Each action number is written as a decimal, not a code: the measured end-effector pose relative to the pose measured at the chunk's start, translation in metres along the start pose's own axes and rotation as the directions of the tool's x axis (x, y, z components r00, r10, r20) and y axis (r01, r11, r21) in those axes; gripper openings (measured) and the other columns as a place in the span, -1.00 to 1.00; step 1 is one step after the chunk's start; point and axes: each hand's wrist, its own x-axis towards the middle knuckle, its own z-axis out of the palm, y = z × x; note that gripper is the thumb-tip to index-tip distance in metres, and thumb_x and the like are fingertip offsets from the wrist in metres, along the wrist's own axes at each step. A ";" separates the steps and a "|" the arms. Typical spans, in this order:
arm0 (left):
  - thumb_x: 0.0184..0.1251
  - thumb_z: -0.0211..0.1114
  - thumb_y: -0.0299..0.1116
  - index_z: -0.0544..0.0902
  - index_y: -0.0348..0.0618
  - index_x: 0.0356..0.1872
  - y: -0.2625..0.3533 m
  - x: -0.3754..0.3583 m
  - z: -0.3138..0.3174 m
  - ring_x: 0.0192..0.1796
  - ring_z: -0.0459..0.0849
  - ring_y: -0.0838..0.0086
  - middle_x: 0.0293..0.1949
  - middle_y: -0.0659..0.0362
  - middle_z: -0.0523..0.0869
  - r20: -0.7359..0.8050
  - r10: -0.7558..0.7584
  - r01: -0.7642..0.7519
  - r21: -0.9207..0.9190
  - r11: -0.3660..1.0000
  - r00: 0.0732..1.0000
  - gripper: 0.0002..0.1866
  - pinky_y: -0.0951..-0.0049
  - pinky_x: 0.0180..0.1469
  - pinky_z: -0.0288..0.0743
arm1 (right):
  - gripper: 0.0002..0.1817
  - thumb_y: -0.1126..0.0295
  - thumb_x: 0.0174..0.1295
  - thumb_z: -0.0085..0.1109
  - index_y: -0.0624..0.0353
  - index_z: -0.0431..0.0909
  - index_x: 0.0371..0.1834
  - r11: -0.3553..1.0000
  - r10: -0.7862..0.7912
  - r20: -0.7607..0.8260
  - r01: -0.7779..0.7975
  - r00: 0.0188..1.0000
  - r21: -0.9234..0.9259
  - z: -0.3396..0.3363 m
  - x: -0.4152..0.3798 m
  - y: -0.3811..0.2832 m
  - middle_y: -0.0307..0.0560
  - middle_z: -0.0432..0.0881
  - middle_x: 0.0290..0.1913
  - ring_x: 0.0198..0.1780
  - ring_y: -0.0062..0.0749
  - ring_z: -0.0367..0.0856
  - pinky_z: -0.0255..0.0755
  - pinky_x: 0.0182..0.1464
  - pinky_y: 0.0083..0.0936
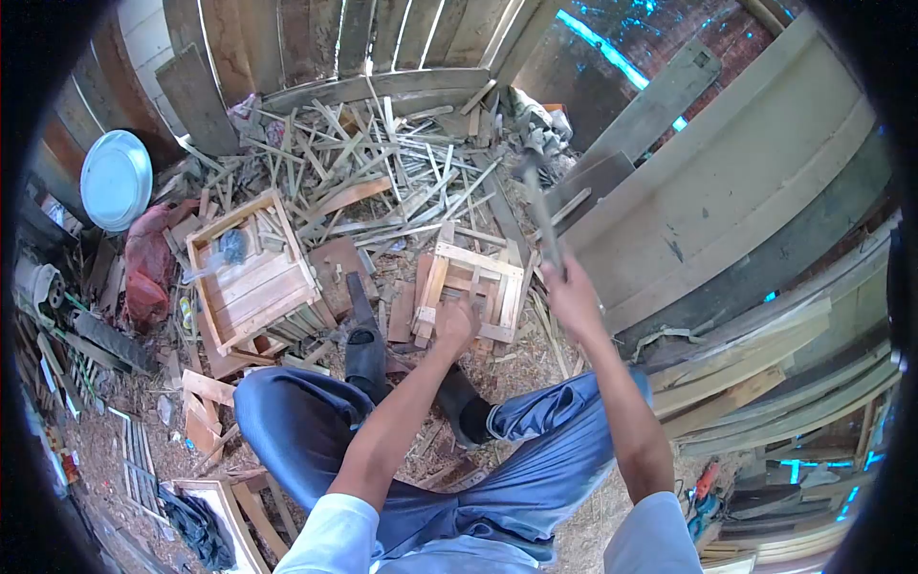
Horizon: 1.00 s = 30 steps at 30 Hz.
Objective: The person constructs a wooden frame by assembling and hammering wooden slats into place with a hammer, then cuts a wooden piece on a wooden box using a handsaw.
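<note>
My right hand grips the handle of a hammer, raised to the right of a small wooden frame. The hammer's dark head points away from me and is blurred. The frame, made of pale nailed-together slats, sits on the ground between my feet. Over its near side, my left hand is closed, touching the wood. What its fingers pinch, if anything, is hidden.
Left of the frame stands an open wooden box holding a small plastic bag. Behind lies a heap of thin wood offcuts. Long boards lean at the right. A hand saw lies near my foot.
</note>
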 end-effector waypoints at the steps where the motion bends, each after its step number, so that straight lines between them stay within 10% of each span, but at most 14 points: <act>1: 0.33 0.07 -0.16 0.60 -0.26 -0.22 0.001 0.003 0.006 -0.26 0.69 0.01 -0.38 -0.14 0.70 0.097 -0.101 0.102 -0.005 0.995 0.990 -0.67 0.10 -0.03 0.46 | -0.65 0.16 0.32 0.05 0.25 0.44 -0.08 0.993 0.051 0.065 -0.044 0.997 -0.105 -0.001 -0.010 0.005 0.21 0.60 -0.33 -0.24 0.06 0.58 0.40 -0.16 -0.18; 12: 0.38 -0.03 -0.22 0.60 -0.18 -0.32 0.001 -0.008 0.007 -0.36 0.67 0.05 -0.52 -0.10 0.68 -0.066 0.028 -0.028 0.003 1.000 0.997 -0.70 0.17 -0.03 0.39 | -0.68 0.25 0.36 -0.08 0.28 0.32 -0.01 0.869 0.317 0.111 -0.242 0.942 -0.431 0.050 -0.078 0.075 0.41 0.59 -0.35 -0.22 0.36 0.57 0.37 -0.15 0.13; 18: 0.38 -0.04 -0.19 0.62 -0.19 -0.38 0.000 -0.010 0.013 -0.36 0.66 0.03 -0.52 -0.11 0.67 -0.116 0.058 -0.055 0.029 0.998 0.992 -0.66 0.14 -0.01 0.38 | -0.73 0.27 0.35 -0.06 0.26 0.33 -0.07 0.955 0.044 0.020 -0.036 0.999 -0.293 0.034 -0.085 0.102 0.41 0.59 -0.39 -0.31 0.37 0.57 0.41 -0.26 0.11; 30: 0.34 0.06 -0.15 0.71 -0.14 -0.34 -0.003 -0.009 0.011 -0.40 0.64 -0.03 -0.55 -0.13 0.65 -0.138 0.065 -0.063 0.020 0.998 0.988 -0.66 0.08 -0.11 0.44 | -0.76 0.29 0.33 -0.05 0.22 0.33 -0.10 0.943 0.129 0.176 -0.066 0.976 -0.326 0.011 -0.121 0.109 0.33 0.59 -0.47 -0.37 0.33 0.58 0.43 -0.31 0.09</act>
